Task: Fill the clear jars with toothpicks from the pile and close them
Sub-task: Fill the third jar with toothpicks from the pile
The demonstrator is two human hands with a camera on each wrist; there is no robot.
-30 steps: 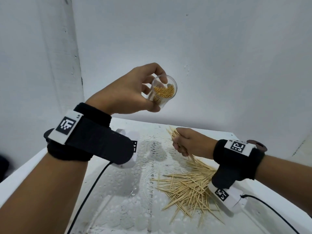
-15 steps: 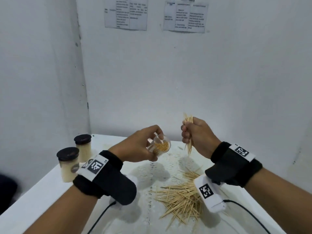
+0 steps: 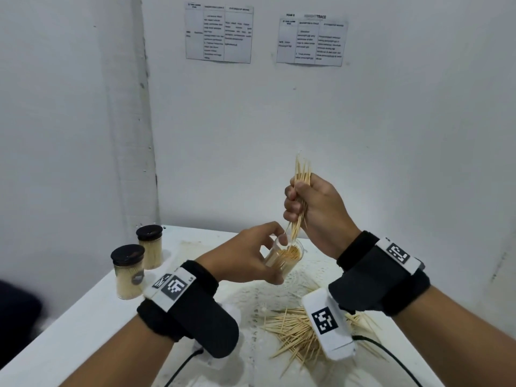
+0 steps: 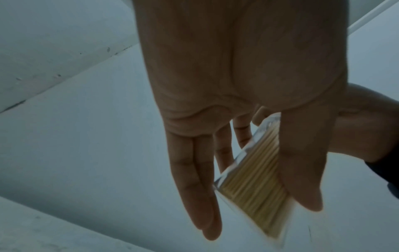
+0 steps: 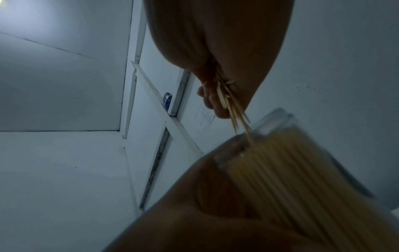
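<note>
The left hand (image 3: 245, 255) is holding an open jar (image 3: 283, 256) tilted above the tabletop (image 3: 83, 325). The right hand (image 3: 312, 210) is gripping a bunch of toothpicks (image 3: 300, 196), with their lower tips poking into the jar's mouth. The pile (image 3: 296, 335) is lying on the tabletop below.

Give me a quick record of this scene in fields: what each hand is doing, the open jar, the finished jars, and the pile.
left hand: holds the open jar tilted toward the right hand
right hand: grips a bundle of toothpicks, lower tips at the jar mouth
open jar: clear, no lid, already mostly full of toothpicks
finished jars: two jars with black lids, full, standing at the table's left
pile: loose toothpicks on the white table, under the right wrist
stage: filling, jar not yet closed
</note>
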